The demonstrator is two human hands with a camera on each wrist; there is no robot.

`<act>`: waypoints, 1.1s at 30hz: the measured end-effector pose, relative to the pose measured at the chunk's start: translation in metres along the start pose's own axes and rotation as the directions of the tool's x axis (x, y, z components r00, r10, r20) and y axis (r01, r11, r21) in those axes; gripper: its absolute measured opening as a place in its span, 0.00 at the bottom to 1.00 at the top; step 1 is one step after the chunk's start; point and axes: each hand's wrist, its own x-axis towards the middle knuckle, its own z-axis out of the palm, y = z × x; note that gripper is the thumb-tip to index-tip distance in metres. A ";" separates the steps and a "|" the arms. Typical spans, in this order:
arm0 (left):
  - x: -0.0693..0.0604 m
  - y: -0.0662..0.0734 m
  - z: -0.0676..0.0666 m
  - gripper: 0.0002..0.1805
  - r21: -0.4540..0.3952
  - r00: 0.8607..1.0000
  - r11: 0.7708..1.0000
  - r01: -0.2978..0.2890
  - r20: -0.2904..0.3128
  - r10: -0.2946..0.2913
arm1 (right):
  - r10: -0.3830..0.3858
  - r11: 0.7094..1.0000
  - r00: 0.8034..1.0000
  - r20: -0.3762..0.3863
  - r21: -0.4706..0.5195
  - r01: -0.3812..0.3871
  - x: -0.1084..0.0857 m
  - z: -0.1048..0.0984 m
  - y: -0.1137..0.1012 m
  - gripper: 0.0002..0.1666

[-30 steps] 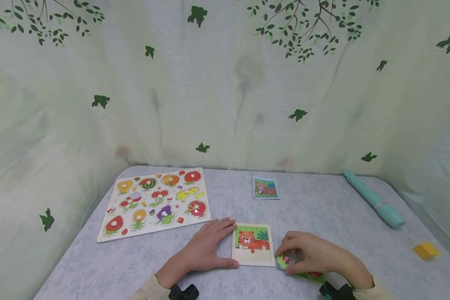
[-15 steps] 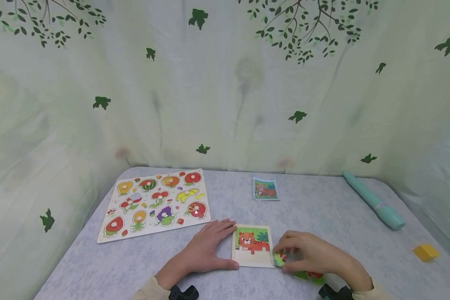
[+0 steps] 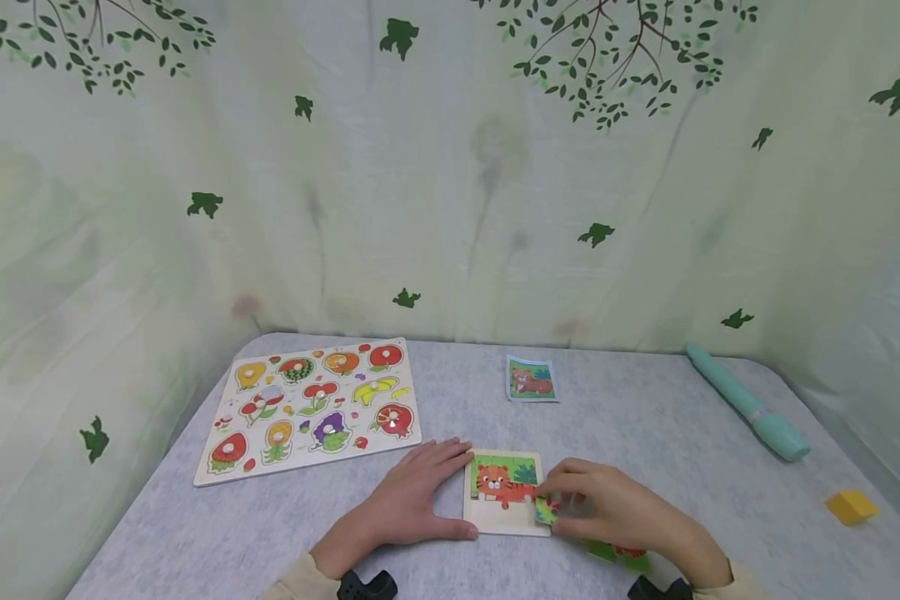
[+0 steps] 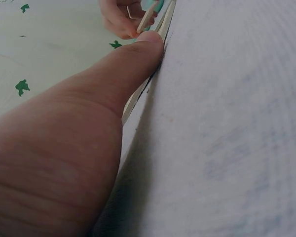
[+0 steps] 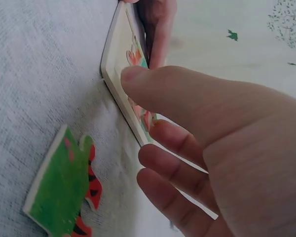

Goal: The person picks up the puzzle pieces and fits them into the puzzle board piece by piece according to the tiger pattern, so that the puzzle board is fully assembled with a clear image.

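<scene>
A wooden tray puzzle (image 3: 498, 521) with a partly filled tiger picture lies flat on the table. My left hand (image 3: 412, 498) rests at its left side, its thumb and outstretched fingertips touching the edge. Between thumb and fingers, my right hand (image 3: 615, 507) pinches a puzzle piece (image 3: 543, 511) over the tray's right part. In the left wrist view that piece (image 4: 147, 17) is tilted above the tray; in the right wrist view the thumb mostly hides it. Another green piece with red and black stripes (image 5: 61, 182) lies on the table beneath my right hand.
Behind the tray lies a small tiger picture card (image 3: 532, 380). A fruit knob-puzzle board (image 3: 300, 457) occupies the table's left side. At right are a long teal tapered object (image 3: 750, 404) and a yellow block (image 3: 852, 505). A printed curtain (image 3: 450, 208) hangs behind the table.
My right hand has carried the pinched piece leftward, from beside the tray's right edge to over its right part. The left hand has stayed at the tray's left edge.
</scene>
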 end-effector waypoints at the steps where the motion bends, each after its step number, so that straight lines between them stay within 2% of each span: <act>1: 0.000 0.000 0.000 0.55 0.000 1.000 1.000 0.000 0.000 0.000 | -0.001 1.000 1.000 -0.005 -0.006 0.001 0.001 0.001 0.000 0.21; 9: 0.000 -0.001 0.000 0.55 -0.004 1.000 1.000 -0.004 -0.002 0.004 | -0.048 0.999 0.998 -0.032 -0.004 0.048 0.003 0.006 -0.003 0.18; 23: 0.000 0.001 -0.002 0.54 -0.012 1.000 1.000 -0.017 -0.008 0.017 | -0.081 0.996 0.994 -0.079 -0.029 0.079 0.009 0.015 -0.009 0.18; 33: 0.000 0.002 -0.002 0.54 -0.013 1.000 1.000 -0.011 -0.004 0.011 | -0.149 0.989 0.981 -0.124 -0.030 0.147 0.016 0.020 -0.016 0.18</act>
